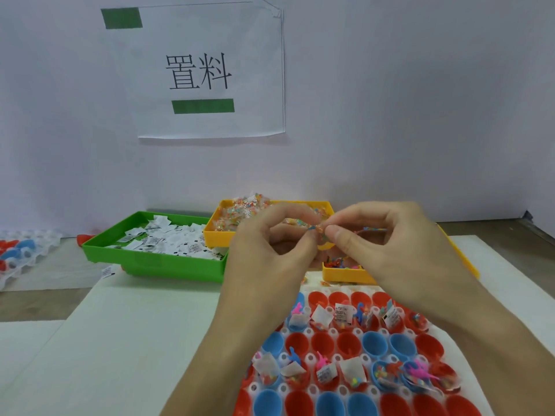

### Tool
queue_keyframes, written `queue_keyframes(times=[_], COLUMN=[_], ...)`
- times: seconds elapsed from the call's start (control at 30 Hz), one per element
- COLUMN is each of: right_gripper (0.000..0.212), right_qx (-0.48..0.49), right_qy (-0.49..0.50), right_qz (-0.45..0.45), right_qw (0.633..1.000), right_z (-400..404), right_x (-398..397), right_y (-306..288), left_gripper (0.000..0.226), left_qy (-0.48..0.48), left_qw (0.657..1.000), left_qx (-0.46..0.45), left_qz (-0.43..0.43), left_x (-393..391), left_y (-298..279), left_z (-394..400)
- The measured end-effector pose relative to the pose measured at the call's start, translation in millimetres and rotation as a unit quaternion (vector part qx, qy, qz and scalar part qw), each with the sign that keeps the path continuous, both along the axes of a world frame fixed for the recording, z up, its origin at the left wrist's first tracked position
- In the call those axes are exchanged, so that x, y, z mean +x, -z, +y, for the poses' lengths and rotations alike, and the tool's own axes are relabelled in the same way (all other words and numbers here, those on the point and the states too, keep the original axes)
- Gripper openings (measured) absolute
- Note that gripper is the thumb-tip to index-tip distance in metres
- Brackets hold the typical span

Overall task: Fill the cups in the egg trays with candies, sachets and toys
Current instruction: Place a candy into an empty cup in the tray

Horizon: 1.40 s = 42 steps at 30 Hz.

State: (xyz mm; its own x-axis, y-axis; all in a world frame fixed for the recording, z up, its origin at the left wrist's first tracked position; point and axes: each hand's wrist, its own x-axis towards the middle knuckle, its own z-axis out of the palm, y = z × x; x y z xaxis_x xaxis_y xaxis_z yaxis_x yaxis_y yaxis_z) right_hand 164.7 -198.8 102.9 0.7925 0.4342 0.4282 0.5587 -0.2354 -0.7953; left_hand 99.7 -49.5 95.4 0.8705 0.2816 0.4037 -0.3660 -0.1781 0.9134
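My left hand (271, 250) and my right hand (387, 244) meet above the table, and both pinch clear candy packets (319, 229) with coloured sweets between fingertips. More packets trail past my right fingers. Below lies a white egg tray (333, 331) with red and blue cups; several cups hold white sachets, small coloured toys and candies, while others stand bare. A yellow bin (216, 232) of candy packets sits behind my hands. A green bin (156, 265) holds white sachets. A second yellow bin (345, 273) with small toys is partly hidden by my right hand.
Another egg tray (24, 253) with red and blue cups lies at the far left. A loose sachet (107, 271) rests on the table by the green bin. A white wall with a printed paper sign (198, 73) stands behind the bins. A white mat (135, 340) covers the table.
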Motion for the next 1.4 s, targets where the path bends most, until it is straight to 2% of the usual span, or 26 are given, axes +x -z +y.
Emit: queue_keyframes(times=[0.2,0.4,0.6,0.7,0.87,1.0,1.17,1.4], right_gripper=[0.005,0.012,0.014,0.014,0.012,0.003,0.005,0.013], right_qx=[0.004,0.040,0.070,0.067,0.061,0.050,-0.001,0.015], right_qy=[0.000,-0.005,-0.001,-0.016,-0.071,-0.056,-0.038,-0.053], right_qz=[0.016,-0.019,-0.032,-0.031,-0.002,0.001,0.028,0.076], right_qw=[1.000,0.999,0.997,0.997,0.996,0.997,0.999,0.996], right_z=[4.6,5.5,5.9,5.0,-0.4,-1.6,-1.1,-1.4], right_x=[-2.8,-6.0,-7.2,-8.3,-7.2,-4.2,-0.7,-0.4], right_y=[1.6,0.6,0.5,-1.0,-5.1,-4.9,-2.0,-0.8], left_gripper=[0.027,0.025,0.003,0.015,0.020,0.017,0.011,0.016], left_qy=[0.003,0.048,0.090,0.096,0.114,0.104,0.076,0.028], left_qw=[1.000,0.997,0.990,0.986,0.982,0.989,0.995,0.998], left_qx=[-0.008,-0.058,-0.106,-0.132,-0.141,-0.095,-0.051,0.023], left_qz=[0.007,0.017,0.036,0.035,0.046,0.048,0.036,0.044], left_x=[-0.1,-3.1,-3.4,-2.8,-1.8,-2.3,-1.9,-1.4], left_y=[0.4,-2.9,-6.2,-5.8,-2.9,-2.9,-2.7,-1.8], left_z=[5.1,10.1,11.0,12.3,16.3,16.6,14.0,10.5])
